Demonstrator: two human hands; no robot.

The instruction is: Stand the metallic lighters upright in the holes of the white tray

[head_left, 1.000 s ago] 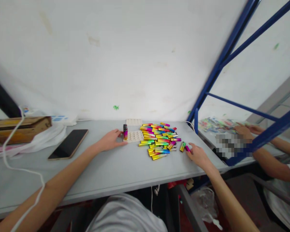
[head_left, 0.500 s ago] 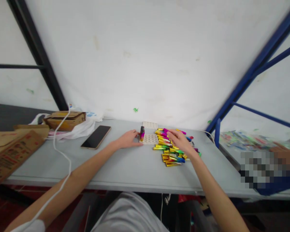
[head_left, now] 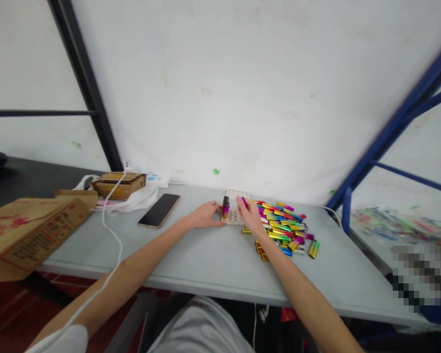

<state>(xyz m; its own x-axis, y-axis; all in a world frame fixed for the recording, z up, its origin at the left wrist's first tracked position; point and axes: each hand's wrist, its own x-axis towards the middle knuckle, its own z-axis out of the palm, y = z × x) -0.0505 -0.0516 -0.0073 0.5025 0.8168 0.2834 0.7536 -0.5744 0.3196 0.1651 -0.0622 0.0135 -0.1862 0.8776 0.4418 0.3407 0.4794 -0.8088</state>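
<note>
A pale tray with rows of round cells (head_left: 235, 217) lies on the grey table. Several shiny lighter-like pieces (head_left: 225, 208) stand upright along its left side. My left hand (head_left: 207, 215) rests at the tray's left edge, thumb and fingers spread around that corner. Over the tray's right part, my right hand (head_left: 248, 212) pinches a purple metallic piece (head_left: 244, 201). Right of the tray is a loose heap of gold, green, red, blue and purple metallic pieces (head_left: 281, 226). A second pale tray (head_left: 237, 193) lies behind the first, near the wall.
A phone (head_left: 159, 210) lies at the left, with a white cable (head_left: 119, 245) nearby. Farther left are an open small carton (head_left: 120, 185), a white plastic bag (head_left: 143, 198) and a large cardboard box (head_left: 33, 230). A blue frame (head_left: 375, 127) rises at right, beside a person's hand.
My right hand has moved left from the heap to the tray, with a purple piece in its fingers. My left hand stays at the tray. The view has shifted slightly.
</note>
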